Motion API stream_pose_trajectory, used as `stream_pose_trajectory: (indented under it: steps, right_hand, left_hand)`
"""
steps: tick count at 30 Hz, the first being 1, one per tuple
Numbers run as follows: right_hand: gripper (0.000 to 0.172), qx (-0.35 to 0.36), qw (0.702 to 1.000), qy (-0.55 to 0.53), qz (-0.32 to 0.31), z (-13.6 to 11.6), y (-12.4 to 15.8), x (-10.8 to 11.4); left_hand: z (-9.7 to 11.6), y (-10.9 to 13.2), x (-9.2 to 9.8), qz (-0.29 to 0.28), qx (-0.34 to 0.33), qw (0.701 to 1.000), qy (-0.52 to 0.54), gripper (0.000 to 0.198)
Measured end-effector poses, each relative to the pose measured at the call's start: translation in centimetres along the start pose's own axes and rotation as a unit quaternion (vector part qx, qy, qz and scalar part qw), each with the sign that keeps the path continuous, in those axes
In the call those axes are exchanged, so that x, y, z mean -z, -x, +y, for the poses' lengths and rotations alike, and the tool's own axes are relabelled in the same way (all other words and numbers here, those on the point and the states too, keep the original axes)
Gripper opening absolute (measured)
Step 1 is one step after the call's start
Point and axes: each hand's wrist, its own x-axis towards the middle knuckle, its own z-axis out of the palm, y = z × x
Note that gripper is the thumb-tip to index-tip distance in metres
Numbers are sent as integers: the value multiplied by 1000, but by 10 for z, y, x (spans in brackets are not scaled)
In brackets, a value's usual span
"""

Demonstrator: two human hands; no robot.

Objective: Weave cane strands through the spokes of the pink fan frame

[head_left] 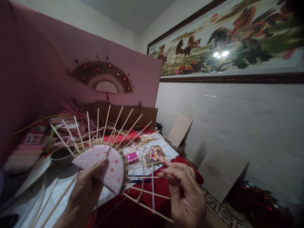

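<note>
My left hand point(86, 186) grips a half-made fan point(106, 164): a pink spotted fabric half-disc edged with woven cord, with several thin bamboo sticks radiating from it. My thumb presses on the fabric. My right hand point(184, 190) is pinched on the tip of one bamboo stick point(144, 177) that points to the right from the fan's rim. A thin cane strand loops across the sticks above the fabric.
A finished brown fan point(102, 77) hangs on the pink board behind. The table point(152, 190) has a red cloth, white sheets, a dark bowl point(62, 155), a pink item point(132, 156), spotted fabric pieces point(158, 156) and a cardboard box point(133, 115). Loose sticks lie lower left.
</note>
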Motion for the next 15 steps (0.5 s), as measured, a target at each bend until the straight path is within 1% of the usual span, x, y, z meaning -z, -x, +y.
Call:
stream_pose_trajectory:
  steps: [3,5,8,11,15]
  right_hand:
    - [22,34,997,18,-67,-4,6,-5]
    - [24,70,991,43,-104,-6,7,-9]
    - [30,120,980,77,-141,-7,5,-11]
    - [31,138,974,98,-151,-8,2,-12]
    - [31,159,969,129,-138,-10,3,-13]
  left_hand:
    - [1,1,-2,3,-3,1000,6,28]
    - [2,1,-3,2,-8,1000,12,29]
    - [1,1,-4,0,-5,1000,14,31]
    - [1,0,-3,-10,-3,1000,12,31]
    - [0,-1,-1,-16,-11,1000,7,31]
